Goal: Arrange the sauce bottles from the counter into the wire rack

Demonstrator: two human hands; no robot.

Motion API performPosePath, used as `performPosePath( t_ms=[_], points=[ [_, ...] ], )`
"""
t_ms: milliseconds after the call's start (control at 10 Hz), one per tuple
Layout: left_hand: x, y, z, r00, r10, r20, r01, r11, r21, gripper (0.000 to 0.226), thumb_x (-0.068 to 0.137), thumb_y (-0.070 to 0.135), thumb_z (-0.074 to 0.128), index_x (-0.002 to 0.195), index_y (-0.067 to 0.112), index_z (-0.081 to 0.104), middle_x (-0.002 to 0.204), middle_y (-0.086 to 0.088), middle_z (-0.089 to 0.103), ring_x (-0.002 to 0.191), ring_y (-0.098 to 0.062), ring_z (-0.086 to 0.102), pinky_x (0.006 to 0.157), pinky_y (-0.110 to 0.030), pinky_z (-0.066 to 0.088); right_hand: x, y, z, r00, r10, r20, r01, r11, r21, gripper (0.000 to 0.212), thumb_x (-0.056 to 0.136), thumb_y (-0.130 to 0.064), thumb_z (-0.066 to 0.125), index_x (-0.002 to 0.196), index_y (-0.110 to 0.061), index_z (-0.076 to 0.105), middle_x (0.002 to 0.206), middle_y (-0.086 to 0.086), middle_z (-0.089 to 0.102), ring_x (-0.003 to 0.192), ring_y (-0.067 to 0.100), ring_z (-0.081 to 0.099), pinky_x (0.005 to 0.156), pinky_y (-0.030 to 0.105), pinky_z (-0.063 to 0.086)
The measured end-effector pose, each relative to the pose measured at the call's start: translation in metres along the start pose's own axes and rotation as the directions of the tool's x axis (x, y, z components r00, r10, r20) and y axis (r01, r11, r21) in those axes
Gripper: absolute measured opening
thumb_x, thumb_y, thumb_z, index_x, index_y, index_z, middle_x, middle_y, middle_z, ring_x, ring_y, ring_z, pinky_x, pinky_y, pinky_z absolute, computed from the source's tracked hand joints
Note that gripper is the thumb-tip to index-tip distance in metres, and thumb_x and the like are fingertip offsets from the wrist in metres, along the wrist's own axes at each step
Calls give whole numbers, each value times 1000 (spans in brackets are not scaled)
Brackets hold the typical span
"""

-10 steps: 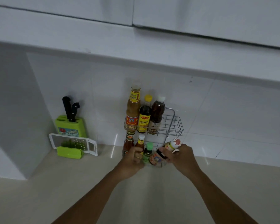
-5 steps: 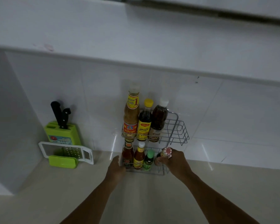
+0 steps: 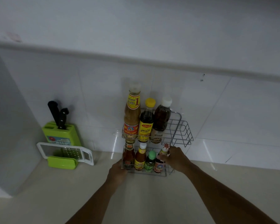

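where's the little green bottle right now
In the head view, the green bottle stands on the rack's lower shelf, third from the left, between an orange-sauce bottle and the bottle the right hand holds.

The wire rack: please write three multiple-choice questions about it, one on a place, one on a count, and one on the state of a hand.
1. Where does the bottle with the green cap stand?
A. upper shelf
B. lower shelf
C. on the counter

2. How many bottles stand on the upper shelf?
A. two
B. three
C. five

3. What does the right hand do?
A. grips a bottle in the lower shelf
B. holds a knife
C. lies flat on the counter

Key: 1 B, the bottle with the green cap is third from the left in the lower shelf of the wire rack. 2 B, three tall bottles stand in a row there. 3 A, the right hand has its fingers around the red-capped bottle at the right end.
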State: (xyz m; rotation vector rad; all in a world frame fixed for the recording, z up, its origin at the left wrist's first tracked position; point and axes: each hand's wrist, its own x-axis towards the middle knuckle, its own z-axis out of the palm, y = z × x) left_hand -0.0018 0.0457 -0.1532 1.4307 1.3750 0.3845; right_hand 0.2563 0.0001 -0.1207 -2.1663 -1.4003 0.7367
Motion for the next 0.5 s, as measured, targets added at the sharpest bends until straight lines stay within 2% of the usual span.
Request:
performPosePath(
  t_ms=[100,200,300,400,500],
  points=[
    [7,-2,-1,1000,-21,-17,21,1000,1,49,85,13,51,127,35,64,124,-2,68,107,-24,63,82,-26,45,2,4,2,1000,10,13,-10,1000,-6,40,82,-44,80,104,-11,72,97,5,73,83,12,66,63,20,46],
    [11,-5,-2,999,-31,-6,31,999,15,44,85,17,53,123,35,66,123,-3,70,106,-24,64,84,-27,49,0,4,4,1000,3,13,-3,1000,9,41,82,-42,80,107,-11,72,100,5,74,83,11,66,64,20,47],
    [2,0,-4,1000,4,-23,-5,999,-52,39,83,19,57,114,42,66,125,-1,69,106,-20,63,89,-29,49,-9,4,6,999,26,23,-28,998,61,52,82,-37,81,125,-15,62,114,3,70,98,14,62,73,23,46],
    [-7,6,-8,996,55,-67,-63,990,-125,43,89,11,58,128,28,61,131,-4,64,107,-15,58,86,-23,45,-17,3,7,999,26,28,-28,996,86,68,82,-33,82,141,-18,50,127,5,65,111,18,59,81,24,45],
    [-23,6,-16,991,92,-97,-111,970,-216,51,92,-9,51,141,7,47,134,-9,56,111,-14,51,70,-8,45,-39,0,8,999,25,-35,-20,988,156,80,83,-23,82,150,-19,39,143,7,58,130,26,55,88,28,50]
  ],
)
